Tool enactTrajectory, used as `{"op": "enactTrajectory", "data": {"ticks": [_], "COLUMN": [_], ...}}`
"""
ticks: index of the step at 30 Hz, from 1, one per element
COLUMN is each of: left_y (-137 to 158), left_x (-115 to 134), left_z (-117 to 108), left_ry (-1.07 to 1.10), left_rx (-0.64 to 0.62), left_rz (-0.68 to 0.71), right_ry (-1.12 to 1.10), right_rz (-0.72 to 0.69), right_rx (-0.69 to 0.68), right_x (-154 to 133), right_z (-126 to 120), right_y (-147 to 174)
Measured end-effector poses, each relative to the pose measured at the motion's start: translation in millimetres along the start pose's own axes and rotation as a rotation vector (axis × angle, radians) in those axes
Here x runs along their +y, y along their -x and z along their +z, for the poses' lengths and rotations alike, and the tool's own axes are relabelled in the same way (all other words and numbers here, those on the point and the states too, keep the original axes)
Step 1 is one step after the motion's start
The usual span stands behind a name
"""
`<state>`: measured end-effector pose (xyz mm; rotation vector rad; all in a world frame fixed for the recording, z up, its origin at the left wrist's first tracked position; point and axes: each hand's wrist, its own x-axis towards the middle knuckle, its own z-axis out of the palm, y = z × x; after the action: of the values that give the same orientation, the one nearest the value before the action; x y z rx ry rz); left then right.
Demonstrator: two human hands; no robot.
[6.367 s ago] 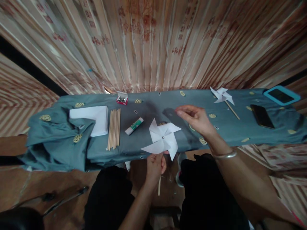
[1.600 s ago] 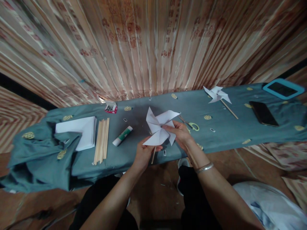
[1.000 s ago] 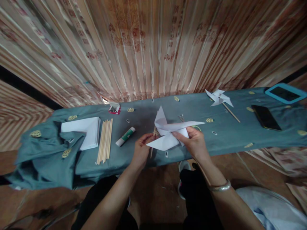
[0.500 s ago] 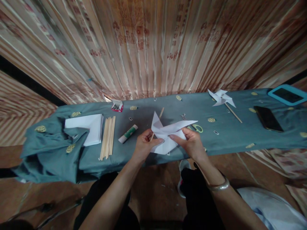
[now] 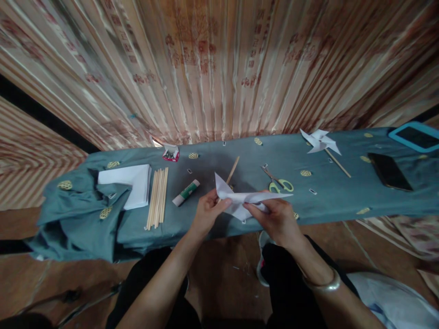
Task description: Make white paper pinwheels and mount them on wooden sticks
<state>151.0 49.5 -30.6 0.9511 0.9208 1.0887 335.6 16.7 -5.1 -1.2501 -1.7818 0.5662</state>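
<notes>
A white paper pinwheel (image 5: 240, 209) is held over the table's near edge between both hands. My left hand (image 5: 208, 211) is closed on its left side, thumb on the paper. My right hand (image 5: 277, 217) pinches the right side, with its thumb near the middle. The pinwheel is tilted, and one pointed blade reaches out to the right above my right hand. Beyond the paper, a wooden stick (image 5: 233, 169) lies at a slant; its lower end is hidden behind my left hand and the paper. Green-handled scissors (image 5: 281, 183) lie just past my right hand.
On the cloth-covered table (image 5: 206, 224) are a glue stick (image 5: 185, 193), several wooden sticks (image 5: 158, 196), folded white paper (image 5: 139, 187) and a small box of metal pins (image 5: 170, 153). Farther right lie a finished pinwheel (image 5: 321, 140), a phone (image 5: 390, 172) and a blue-framed tablet (image 5: 416, 137).
The pinwheel has tipped so its upper blades show more edge-on and sit lower. My right hand has shifted slightly right and down, uncovering the scissors.
</notes>
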Motion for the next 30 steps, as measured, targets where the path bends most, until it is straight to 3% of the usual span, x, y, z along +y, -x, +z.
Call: {"op": "enactTrajectory", "data": {"ticks": [3, 6, 15, 18, 22, 27, 30], "left_y": [1.7, 6.0, 20.6, 15.4, 10.5, 22.6, 30.9], "left_x": [2.0, 7.7, 6.9, 7.9, 20.6, 30.2, 30.7], "left_z": [-7.4, -8.1, -4.8, -16.7, -28.2, -15.2, -6.5], "left_ry": [-0.031, -0.117, -0.2, -0.165, -0.088, -0.155, -0.254], "left_rx": [-0.03, 0.008, -0.021, 0.062, 0.232, -0.024, -0.13], "left_rz": [0.018, 0.0, -0.025, -0.026, 0.058, -0.103, -0.091], "right_ry": [0.106, 0.231, 0.311, 0.306, 0.325, 0.339, 0.327], "right_rz": [-0.254, -0.363, -0.368, -0.387, -0.437, -0.452, -0.432], "right_rx": [-0.037, 0.02, 0.069, 0.051, -0.082, -0.113, -0.071], "right_x": [-9.2, -15.9, -15.3, -16.1, -18.9, -20.5, -20.5], "right_z": [-10.0, -16.2, -35.8, -38.5, -31.3, -26.0, -28.7], "right_y": [4.8, 8.6, 12.1, 12.7, 18.4, 26.8, 28.5]}}
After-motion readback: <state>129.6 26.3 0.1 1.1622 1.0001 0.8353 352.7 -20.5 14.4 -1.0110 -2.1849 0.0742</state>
